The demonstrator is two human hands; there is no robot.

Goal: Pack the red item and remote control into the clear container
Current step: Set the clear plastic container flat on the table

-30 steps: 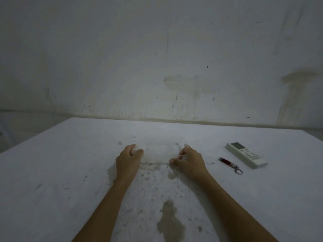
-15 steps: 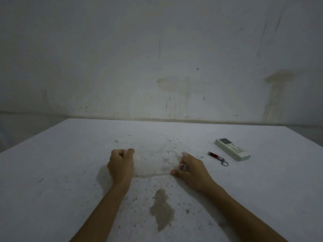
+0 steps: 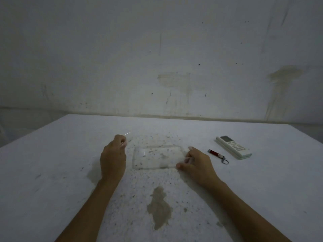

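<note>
Pinched between thumb and fingers, the right hand (image 3: 196,165) has a closed grip on the right edge of the clear container (image 3: 157,157), which lies flat on the white counter (image 3: 52,172). Left hand (image 3: 113,158) is curled shut just left of the container, its fingertips closed on a thin clear piece (image 3: 126,138) that glints above the knuckles; what the piece is cannot be told. Beside the right hand lies the red item (image 3: 215,153), a small cylinder with a metal key ring. Just beyond it rests the white remote control (image 3: 233,147), buttons up. Dark specks and a brown stain (image 3: 159,206) mark the counter; nothing lies between the items and the container.
</note>
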